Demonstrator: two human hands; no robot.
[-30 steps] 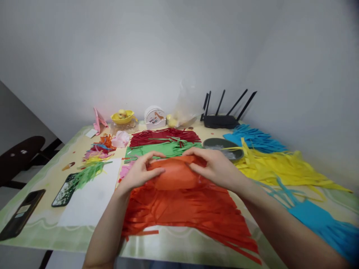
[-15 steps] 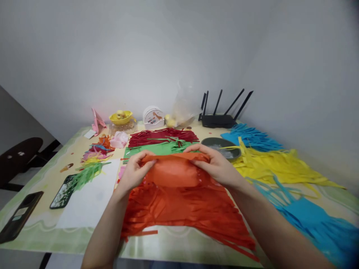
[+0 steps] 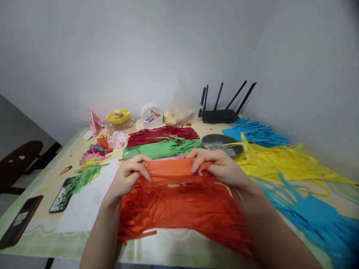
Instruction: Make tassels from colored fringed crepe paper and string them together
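Observation:
Between my two hands is stretched an orange fringed paper sheet [image 3: 171, 168], its upper band folded over. My left hand [image 3: 130, 175] pinches the band's left end with fingers bent over it. At the right end my right hand [image 3: 214, 164] grips the same band between thumb and fingers. Long orange strips [image 3: 182, 209] hang and spread below on the table. Just behind my hands lies a green fringed sheet [image 3: 162, 148], and past it a dark red fringed sheet [image 3: 162, 135].
At right lie yellow fringed paper [image 3: 283, 164], blue fringed pieces [image 3: 314, 213] and a dark oval dish [image 3: 221, 144]. A black router [image 3: 218, 116] stands by the wall. At left are a phone [image 3: 60, 198], a dark case [image 3: 21, 220], white paper [image 3: 89, 209] and a green tassel [image 3: 85, 177].
The folded orange band has been turned and flattened between my hands. My left fingers have curled over its end, and my right fingers have shifted down over the front.

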